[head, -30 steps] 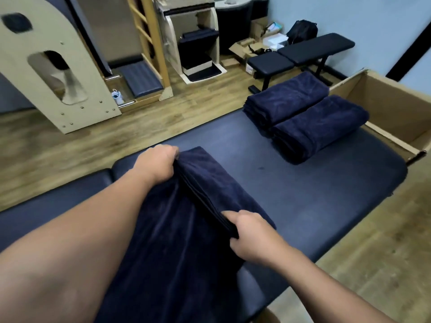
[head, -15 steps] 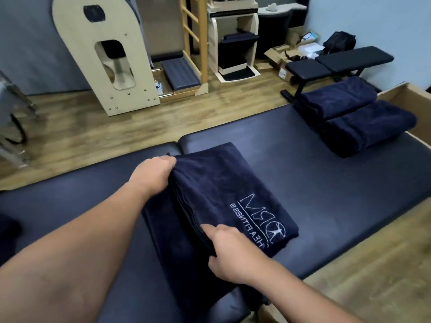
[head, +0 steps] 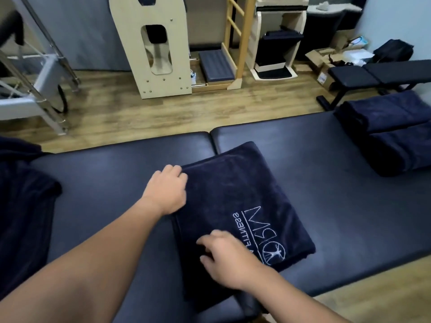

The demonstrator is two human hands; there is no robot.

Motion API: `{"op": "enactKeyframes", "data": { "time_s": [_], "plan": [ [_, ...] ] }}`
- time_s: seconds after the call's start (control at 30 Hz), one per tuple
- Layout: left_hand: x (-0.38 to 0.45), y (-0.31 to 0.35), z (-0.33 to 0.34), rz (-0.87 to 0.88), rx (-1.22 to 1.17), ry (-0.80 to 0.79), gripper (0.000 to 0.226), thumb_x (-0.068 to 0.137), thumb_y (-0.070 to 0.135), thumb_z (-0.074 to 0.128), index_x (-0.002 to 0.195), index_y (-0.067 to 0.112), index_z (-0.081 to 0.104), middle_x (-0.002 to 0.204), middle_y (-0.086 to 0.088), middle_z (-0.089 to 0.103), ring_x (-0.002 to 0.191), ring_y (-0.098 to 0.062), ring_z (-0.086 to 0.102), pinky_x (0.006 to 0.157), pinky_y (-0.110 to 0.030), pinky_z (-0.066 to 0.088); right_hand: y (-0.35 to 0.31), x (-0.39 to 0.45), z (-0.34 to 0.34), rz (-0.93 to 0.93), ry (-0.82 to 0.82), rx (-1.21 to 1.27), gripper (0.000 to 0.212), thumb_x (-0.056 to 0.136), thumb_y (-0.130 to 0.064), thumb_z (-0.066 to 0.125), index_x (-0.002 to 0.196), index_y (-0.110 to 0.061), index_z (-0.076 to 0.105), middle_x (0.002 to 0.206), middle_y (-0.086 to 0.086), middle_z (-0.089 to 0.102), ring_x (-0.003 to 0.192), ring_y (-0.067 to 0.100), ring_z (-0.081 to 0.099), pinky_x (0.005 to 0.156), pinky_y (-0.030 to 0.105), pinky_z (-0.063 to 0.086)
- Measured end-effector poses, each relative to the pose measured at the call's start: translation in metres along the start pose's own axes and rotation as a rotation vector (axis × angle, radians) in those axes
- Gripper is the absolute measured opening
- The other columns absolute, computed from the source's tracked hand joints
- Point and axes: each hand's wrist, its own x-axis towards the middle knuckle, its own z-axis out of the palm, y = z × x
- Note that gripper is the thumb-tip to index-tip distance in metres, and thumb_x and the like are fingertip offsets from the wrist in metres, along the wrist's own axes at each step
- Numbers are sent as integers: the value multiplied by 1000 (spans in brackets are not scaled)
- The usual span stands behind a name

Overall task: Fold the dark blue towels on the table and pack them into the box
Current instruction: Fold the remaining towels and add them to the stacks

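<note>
The folded towel lies mid-table, white logo facing up. The left hand curls over its far-left edge, gripping the fold; the right hand rests on its near part, fingers loosely bent, pinching nothing I can see. Two folded towels sit far right.

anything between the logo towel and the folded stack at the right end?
Nothing: head view shows only bare table padding between the logo towel and the folded stack.
</note>
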Motion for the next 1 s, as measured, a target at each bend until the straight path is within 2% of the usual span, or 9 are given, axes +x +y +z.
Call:
{"op": "enactKeyframes", "data": {
  "time_s": [0.1, 0.2, 0.3, 0.4, 0.47, 0.57, 0.67, 0.83, 1.0],
  "plan": [
    [5, 36, 6, 98, -141, -249, 82, 91, 72, 24, 159, 26, 22, 169, -7, 12, 151, -34, 18, 118, -50, 28, 47, 1, -15, 170, 180, -168, 45, 94, -46, 50, 138, -35, 50, 130, -7, 47, 125, 25, 40, 104, 44, 39],
    [9, 59, 12, -16, -129, -519, 111, 86, 79, 44, 160, 24, -17, 166, -3, -28, 154, -36, -18, 122, -63, 5, 106, -17, -30, 396, 307, -248, 52, 92, -58, 49, 141, -43, 42, 138, -9, 41, 129, 24, 38, 100, 48, 39],
    [21, 79, 4, -114, -62, -590, 115, 86, 66, 54, 159, 12, -17, 164, -14, -28, 151, -47, -16, 119, -69, 6, 144, -35, -39, 491, 309, -315, 56, 90, -69, 42, 141, -48, 35, 136, -7, 38, 124, 25, 39, 94, 49, 43],
    [40, 105, -15, -142, 17, -510, 99, 87, 50, 55, 160, 4, 6, 164, -28, 4, 146, -53, 18, 114, -66, 25, 152, -26, -53, 322, 296, -407, 56, 82, -63, 50, 128, -32, 54, 128, 4, 46, 117, 30, 46, 90, 49, 47],
    [51, 114, -21, -167, -80, -409, 93, 86, 52, 56, 160, 20, 9, 161, -23, 12, 139, -47, 27, 106, -64, 35, 151, -5, -63, 154, 299, -446, 59, 81, -58, 53, 129, -23, 56, 139, 10, 43, 127, 34, 44, 97, 48, 46],
    [60, 116, -18, -267, -219, -536, 109, 80, 74, 58, 154, 49, -19, 165, -12, -25, 151, -52, -4, 105, -77, 25, 152, 34, -80, 16, 188, -419, 70, 91, -57, 50, 151, -23, 35, 162, 14, 18, 151, 34, 14, 121, 50, 20],
    [54, 118, -6, -267, -282, -580, 122, 76, 77, 66, 148, 53, -29, 156, -8, -46, 147, -51, -26, 110, -79, 16, 153, 75, -97, 6, 118, -401, 80, 92, -62, 49, 156, -25, 18, 167, 17, -1, 154, 33, -5, 124, 56, 3],
    [38, 114, 8, -255, -355, -503, 120, 78, 72, 68, 150, 52, -26, 155, 1, -48, 145, -38, -38, 116, -74, -1, 157, 142, -126, 75, 11, -290, 89, 78, -74, 56, 149, -32, 23, 168, 11, -3, 154, 33, -12, 119, 65, 4],
    [14, 129, 15, -340, -295, -422, 99, 91, 76, 43, 154, 42, -25, 160, -2, -40, 148, -29, -35, 118, -70, -6, 159, 151, -131, 83, -75, -351, 102, 81, -75, 52, 159, -34, 0, 168, 12, -12, 153, 37, -18, 117, 70, -3]
  ]
}}
